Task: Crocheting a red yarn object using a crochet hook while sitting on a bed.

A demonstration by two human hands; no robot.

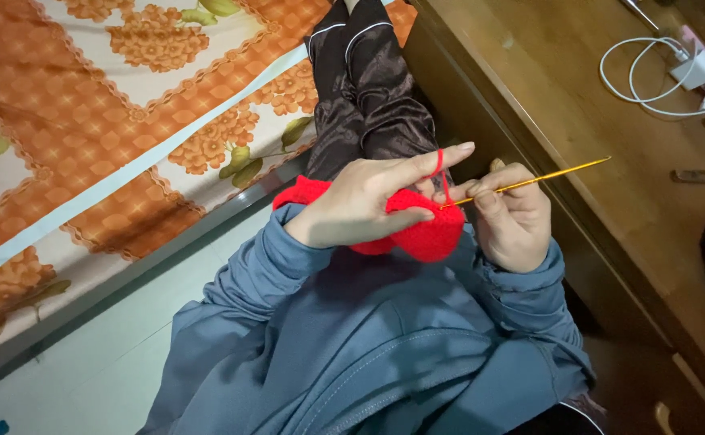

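Red crochet piece [417, 234] gripped in left hand [364, 205], yarn [443, 173] over forefinger | gold hook [530, 181] pinched in right hand [514, 221], tip at stitches | table [578, 105] alongside

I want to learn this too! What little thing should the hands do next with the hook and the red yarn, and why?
Probably catch the red yarn with the gold crochet hook. Its tip sits at the edge of the red crocheted piece, and the left hand holds the strand taut over its raised forefinger, right beside the hook in the right hand.
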